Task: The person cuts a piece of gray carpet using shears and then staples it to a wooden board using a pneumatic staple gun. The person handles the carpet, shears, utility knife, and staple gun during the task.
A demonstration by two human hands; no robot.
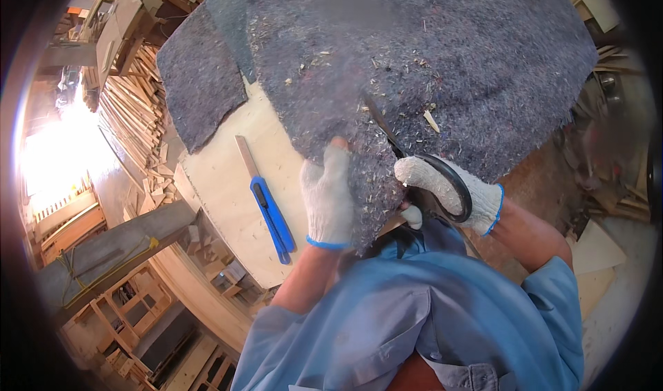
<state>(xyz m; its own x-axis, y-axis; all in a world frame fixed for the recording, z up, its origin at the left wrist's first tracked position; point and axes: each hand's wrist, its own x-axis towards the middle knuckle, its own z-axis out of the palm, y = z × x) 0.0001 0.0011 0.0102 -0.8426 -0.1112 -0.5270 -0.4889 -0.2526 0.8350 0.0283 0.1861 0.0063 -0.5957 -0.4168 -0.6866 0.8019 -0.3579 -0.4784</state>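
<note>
A thick grey-purple felt sheet (476, 52), flecked with wood chips, spreads in front of me. My right hand (449, 187), in a white knit glove with blue cuff, is closed round black-handled scissors (459, 184). Their dark blades point up and left and lie against the felt near its front part. My left hand (328, 197), gloved the same way, grips the felt's left edge with the thumb on top; its other fingers are partly hidden. Left of it, a blue utility knife (271, 215) rests with its blade out on a pale plywood board (238, 135).
A separate felt piece (200, 80) overlaps the board's far left. Stacked wood strips (135, 115) stand beyond it. A grey beam (117, 246) with yellow cord and a wooden frame (131, 301) are at lower left. Wood offcuts (597, 253) lie at right.
</note>
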